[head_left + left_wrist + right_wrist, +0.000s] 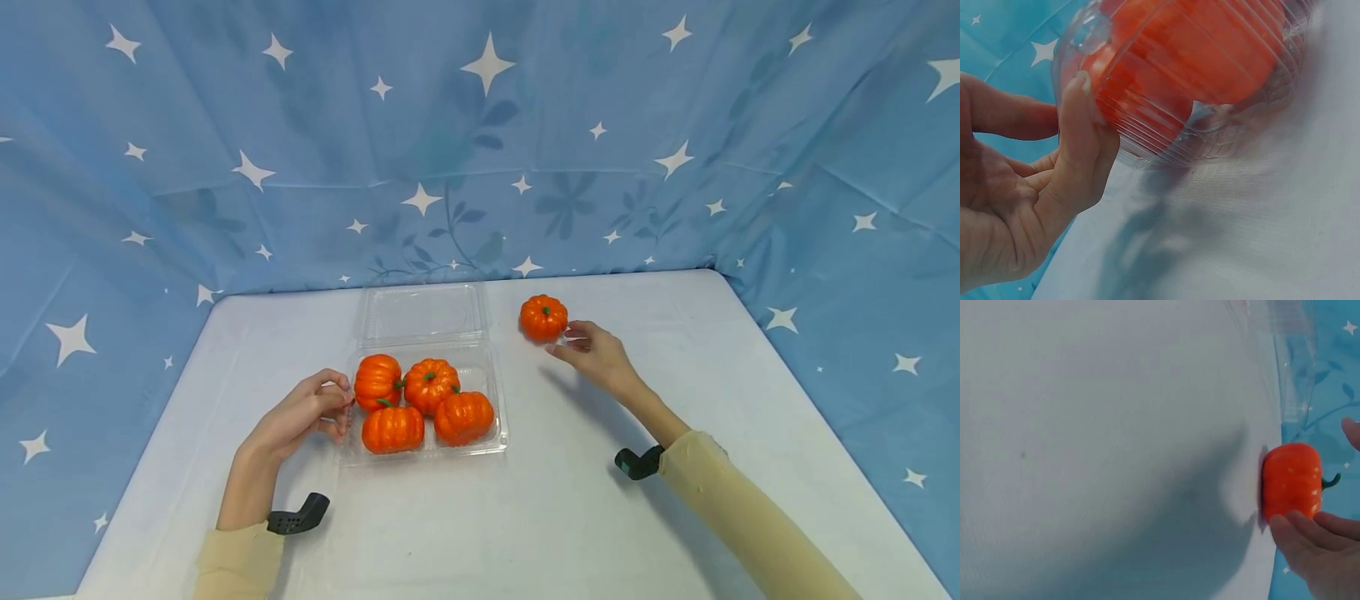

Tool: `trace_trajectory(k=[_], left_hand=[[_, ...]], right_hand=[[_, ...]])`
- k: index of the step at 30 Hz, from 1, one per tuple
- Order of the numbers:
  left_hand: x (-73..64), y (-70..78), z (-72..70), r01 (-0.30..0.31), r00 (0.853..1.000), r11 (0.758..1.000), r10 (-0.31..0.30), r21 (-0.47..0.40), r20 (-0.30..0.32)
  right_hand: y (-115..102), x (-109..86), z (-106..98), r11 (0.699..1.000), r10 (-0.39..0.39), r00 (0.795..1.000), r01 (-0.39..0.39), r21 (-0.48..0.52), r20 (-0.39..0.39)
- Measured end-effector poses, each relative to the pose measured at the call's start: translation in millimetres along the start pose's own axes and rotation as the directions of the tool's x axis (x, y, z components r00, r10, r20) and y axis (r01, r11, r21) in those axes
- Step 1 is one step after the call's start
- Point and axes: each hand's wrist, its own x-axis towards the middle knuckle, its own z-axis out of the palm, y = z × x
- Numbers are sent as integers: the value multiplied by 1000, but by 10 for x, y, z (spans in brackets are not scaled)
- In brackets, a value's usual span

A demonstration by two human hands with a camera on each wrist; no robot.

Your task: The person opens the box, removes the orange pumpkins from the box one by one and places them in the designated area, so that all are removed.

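A clear plastic clamshell box [498, 400] lies open on the table, with several small orange toy pumpkins [463, 418] inside it. My left hand [309, 408] pinches the box's left edge; in the left wrist view the fingers [1072, 137] are bent at its ribbed clear wall. One more orange pumpkin [543, 317], with a green stem, sits on the table to the right of the lid. Beside that pumpkin is my right hand [596, 358], its thumb and fingers spread apart. In the right wrist view the fingertips [1282, 528] meet or nearly meet the pumpkin's side, while the thumb stands off from it.
The box's clear lid [423, 312] is folded back toward the rear edge of the table. A white cloth covers the table [570, 517]. Behind and along the sides hangs a blue curtain [480, 150] with white stars. Each wrist carries a black device [300, 514].
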Motion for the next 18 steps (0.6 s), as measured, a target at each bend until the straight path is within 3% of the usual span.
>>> trace_trajectory(k=[9,18], left_hand=[[1,2,-7,-3,1000,1000,3,-2,-2],[0,10,-10,-6,1000,1000,6,2,8]], right_hand=[[-214,-131,119,994,-99,995,100,-50,9],[-412,-259,236,978,-209,975,208,12,71]])
